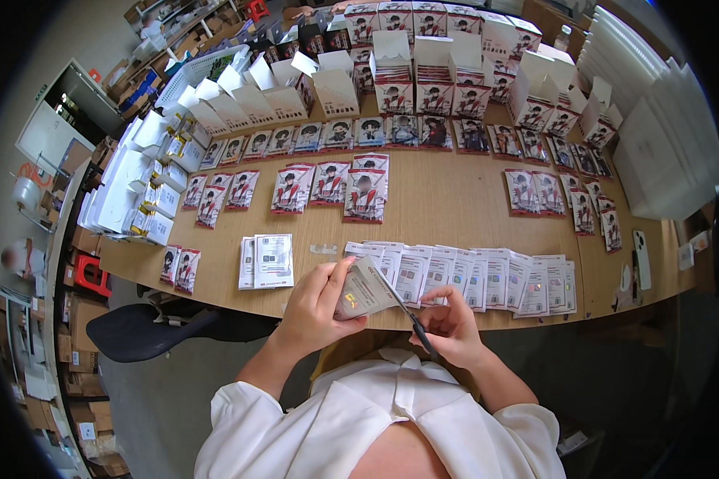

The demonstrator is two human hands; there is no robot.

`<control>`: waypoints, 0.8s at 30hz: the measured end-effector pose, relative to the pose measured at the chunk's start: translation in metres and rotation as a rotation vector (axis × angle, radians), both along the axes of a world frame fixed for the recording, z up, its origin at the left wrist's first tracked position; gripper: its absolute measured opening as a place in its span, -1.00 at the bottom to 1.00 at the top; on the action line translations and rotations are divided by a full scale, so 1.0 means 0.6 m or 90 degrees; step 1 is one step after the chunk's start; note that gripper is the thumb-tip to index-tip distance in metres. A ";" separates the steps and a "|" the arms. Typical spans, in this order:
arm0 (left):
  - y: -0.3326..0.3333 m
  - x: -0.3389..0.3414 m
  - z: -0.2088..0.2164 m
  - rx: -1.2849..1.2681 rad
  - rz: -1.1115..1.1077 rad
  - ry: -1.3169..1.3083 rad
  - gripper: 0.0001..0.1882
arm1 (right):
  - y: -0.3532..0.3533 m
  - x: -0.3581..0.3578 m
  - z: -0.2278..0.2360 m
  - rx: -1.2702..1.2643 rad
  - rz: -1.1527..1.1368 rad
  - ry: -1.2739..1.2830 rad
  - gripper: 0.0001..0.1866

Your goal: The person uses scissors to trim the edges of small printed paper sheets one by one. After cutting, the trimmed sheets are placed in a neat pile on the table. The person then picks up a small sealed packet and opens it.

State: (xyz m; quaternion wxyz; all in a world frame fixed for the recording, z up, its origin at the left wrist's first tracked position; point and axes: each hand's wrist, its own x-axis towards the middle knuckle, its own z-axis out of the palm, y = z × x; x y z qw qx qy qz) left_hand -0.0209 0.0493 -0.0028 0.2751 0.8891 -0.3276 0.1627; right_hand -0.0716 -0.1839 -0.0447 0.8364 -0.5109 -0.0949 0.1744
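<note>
My left hand (310, 303) grips a flat silvery card packet (361, 294) tilted up near the table's front edge, thumb and fingers on either side of it. My right hand (455, 329) holds a pair of scissors (421, 334) with dark handles. Their blades lie along the right edge of the packet; whether they are parted is too small to tell. Just beyond my hands, a row of overlapping white packets (494, 275) lies back side up, running to the right. Two more white packets (273, 260) lie left of my left hand.
Red-and-white illustrated packets (365, 195) lie in groups across the table (443, 199). Open boxes (433, 76) line the back. White boxes (148, 172) stand at the left, translucent plastic containers (659, 144) at the right. A phone (641, 259) lies at the right edge; a black chair (148, 329) stands left.
</note>
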 end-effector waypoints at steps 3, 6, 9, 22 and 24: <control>-0.001 -0.001 -0.005 -0.011 -0.011 0.025 -0.14 | 0.001 0.002 0.005 0.011 0.001 0.011 -0.45; -0.002 -0.002 -0.006 -0.006 -0.007 0.017 -0.14 | 0.002 -0.002 0.000 0.017 -0.013 0.013 -0.43; -0.002 -0.003 -0.005 -0.004 -0.015 0.014 -0.14 | 0.003 0.002 0.012 0.005 0.002 0.023 -0.43; 0.002 -0.008 -0.010 0.003 -0.018 0.027 -0.13 | 0.010 0.000 -0.003 0.024 -0.016 0.032 -0.39; 0.002 -0.007 -0.009 0.002 -0.019 0.027 -0.12 | 0.011 0.003 0.006 0.014 -0.014 0.045 -0.39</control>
